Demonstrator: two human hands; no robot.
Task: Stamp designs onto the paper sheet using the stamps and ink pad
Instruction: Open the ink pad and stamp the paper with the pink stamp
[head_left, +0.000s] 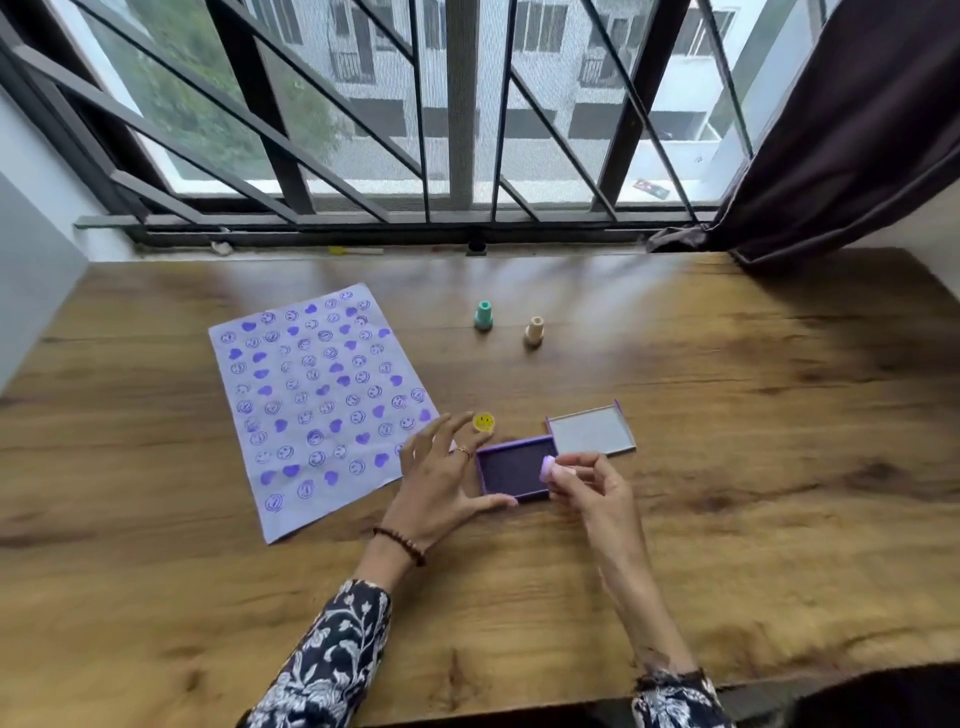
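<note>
A pale lilac paper sheet (317, 395) covered with several purple smiley and heart prints lies at the left of the wooden table. The open purple ink pad (511, 467) sits to its right, its lid (592, 430) lying just behind. My right hand (592, 488) pinches a small lilac stamp (549, 466) at the pad's right edge, tilted toward the ink. My left hand (441, 478) has straight spread fingers, with the thumb touching the pad's near-left edge. A yellow smiley stamp (484, 422) stands by my left fingertips.
A teal stamp (483, 315) and a beige stamp (534, 331) stand upright further back on the table (727, 467). A barred window runs along the far edge, with a dark curtain (841, 135) at the right.
</note>
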